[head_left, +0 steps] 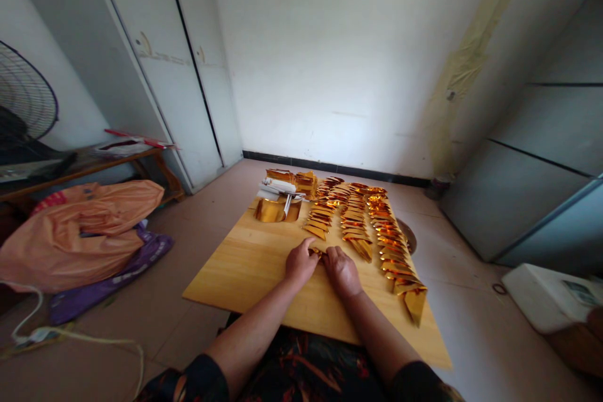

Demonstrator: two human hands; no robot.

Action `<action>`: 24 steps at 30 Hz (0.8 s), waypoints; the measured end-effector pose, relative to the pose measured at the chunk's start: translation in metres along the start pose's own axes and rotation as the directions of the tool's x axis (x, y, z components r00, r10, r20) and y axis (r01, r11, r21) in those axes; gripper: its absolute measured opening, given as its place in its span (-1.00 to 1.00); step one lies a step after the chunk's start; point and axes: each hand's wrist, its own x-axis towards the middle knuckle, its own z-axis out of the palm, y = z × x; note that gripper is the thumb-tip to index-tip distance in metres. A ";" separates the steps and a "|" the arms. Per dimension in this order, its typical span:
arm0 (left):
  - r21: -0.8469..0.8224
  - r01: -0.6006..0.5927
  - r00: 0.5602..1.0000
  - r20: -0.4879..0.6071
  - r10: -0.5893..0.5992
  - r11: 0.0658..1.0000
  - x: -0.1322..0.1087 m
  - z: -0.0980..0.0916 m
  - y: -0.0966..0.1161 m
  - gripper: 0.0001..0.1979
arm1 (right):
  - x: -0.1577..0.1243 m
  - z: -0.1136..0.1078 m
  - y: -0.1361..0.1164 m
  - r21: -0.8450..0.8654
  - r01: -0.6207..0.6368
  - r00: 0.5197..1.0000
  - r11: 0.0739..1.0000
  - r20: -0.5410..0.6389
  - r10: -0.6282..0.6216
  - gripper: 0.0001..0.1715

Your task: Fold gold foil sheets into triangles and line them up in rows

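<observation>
My left hand [300,262] and my right hand [342,271] rest close together on a wooden board [254,270], fingers curled and pinching a small piece of gold foil paper [318,254] between them. Most of that piece is hidden under my fingers. Beyond my hands lie three rows of folded gold foil pieces [358,220], overlapping like scales and running from the far edge of the board toward its near right edge. A stack of unfolded gold foil sheets [277,208] with white paper strips on top sits at the far left of the board.
An orange plastic bag [85,226] over a purple one lies on the floor at left, beside a low wooden bench [94,163] and a fan [23,100]. A white cable [94,342] runs across the floor. A white box [551,295] sits at right near grey cabinets.
</observation>
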 end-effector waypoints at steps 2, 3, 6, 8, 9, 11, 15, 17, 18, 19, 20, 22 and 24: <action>0.011 0.002 1.000 0.004 -0.002 1.000 0.000 0.000 0.000 -0.54 | 0.000 0.000 -0.001 0.009 -0.005 1.000 1.000 -0.009 0.005 -0.82; 0.022 0.004 1.000 0.006 -0.005 1.000 0.000 -0.001 0.000 -0.54 | 0.000 -0.001 -0.001 0.016 -0.008 1.000 1.000 -0.013 0.009 -0.83; 0.056 0.010 1.000 0.009 -0.011 0.998 0.001 -0.003 0.000 -0.55 | -0.001 -0.005 -0.003 0.049 -0.019 1.000 0.999 -0.017 0.020 -0.85; 0.073 0.005 1.000 0.014 -0.006 0.997 0.002 -0.004 0.001 -0.54 | -0.002 -0.008 -0.004 0.079 -0.021 1.000 0.997 -0.014 0.022 -0.87; 0.083 0.002 1.000 0.019 -0.003 0.997 0.002 -0.005 0.001 -0.54 | -0.003 -0.010 -0.004 0.095 -0.019 1.000 0.995 -0.013 0.021 -0.88; 0.107 -0.001 1.000 0.029 -0.002 0.994 0.002 -0.007 0.000 -0.54 | -0.004 -0.012 -0.003 0.126 -0.014 1.000 0.992 -0.014 0.016 -0.90; 0.136 -0.044 0.999 0.039 0.039 0.990 0.004 -0.007 -0.005 -0.57 | -0.006 -0.015 -0.001 0.185 -0.016 1.000 0.983 -0.011 0.018 -0.89; 0.142 -0.085 0.996 0.032 0.081 0.986 0.005 -0.006 -0.009 -0.60 | -0.006 -0.015 -0.001 0.208 -0.019 1.000 0.978 -0.009 0.021 -0.87; 0.149 -0.100 0.995 0.026 0.097 0.984 0.006 -0.006 -0.010 -0.61 | -0.007 -0.015 0.000 0.217 -0.018 1.000 0.976 -0.010 0.021 -0.86; 0.158 -0.111 0.994 0.020 0.109 0.981 0.006 -0.005 -0.012 -0.62 | -0.007 -0.015 0.000 0.224 -0.018 1.000 0.975 -0.012 0.021 -0.85; 0.169 -0.119 0.993 0.017 0.118 0.978 0.007 -0.005 -0.013 -0.62 | -0.007 -0.015 0.000 0.230 -0.017 1.000 0.973 -0.013 0.021 -0.84; 0.189 -0.130 0.992 0.020 0.129 0.973 0.008 -0.004 -0.015 -0.62 | -0.008 -0.015 0.001 0.240 -0.014 1.000 0.971 -0.021 0.020 -0.81; 0.212 -0.142 0.990 0.024 0.140 0.967 0.008 -0.004 -0.016 -0.63 | -0.009 -0.015 0.003 0.251 -0.012 0.999 0.968 -0.036 0.021 -0.80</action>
